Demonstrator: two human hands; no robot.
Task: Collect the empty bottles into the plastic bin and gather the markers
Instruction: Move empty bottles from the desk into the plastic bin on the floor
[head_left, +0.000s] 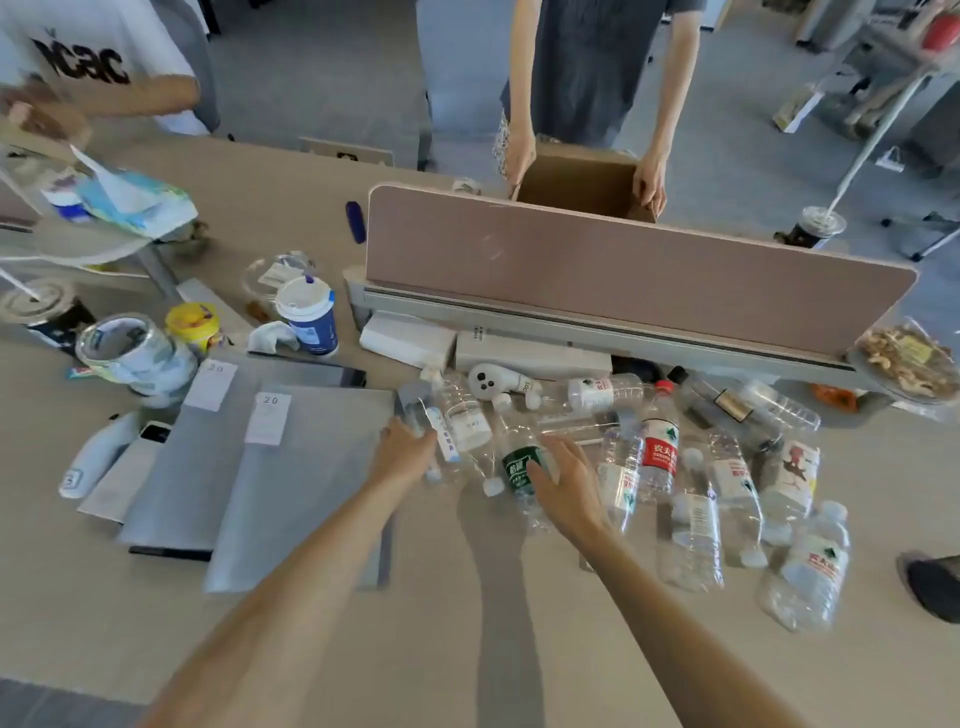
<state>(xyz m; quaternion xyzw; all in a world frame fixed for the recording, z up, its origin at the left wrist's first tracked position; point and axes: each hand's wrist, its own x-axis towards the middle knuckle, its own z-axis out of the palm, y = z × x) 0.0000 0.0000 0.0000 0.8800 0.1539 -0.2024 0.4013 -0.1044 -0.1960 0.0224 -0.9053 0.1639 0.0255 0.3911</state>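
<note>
Many clear plastic bottles (691, 519) lie scattered on their sides across the right half of a long beige desk (467, 649), in an office with grey carpet. A dusty-pink divider panel (623, 270) stands along the desk's far edge, and behind it another person holds an open brown cardboard box (576, 182) with both hands. To the left lie flat grey folders (291, 467) bearing white labels, and beyond them a white-and-blue paper cup (309, 317) with a lid and a yellow-lidded tub (192, 322).

The bottles are crumpled, mostly capped in white, some with red-and-white labels, one with a red cap (662, 387). They touch and overlap each other near the divider's base.

The left hand (405, 452) reaches to the near end of a clear bottle with a blue-and-white label (441, 436); its fingers curl against it, though whether they fully grip it I cannot tell. The right hand (566, 478) rests with fingers spread and open over a clear bottle with a dark green label (519, 467), the thumb against the label.

No plastic bin or markers can be made out.
</note>
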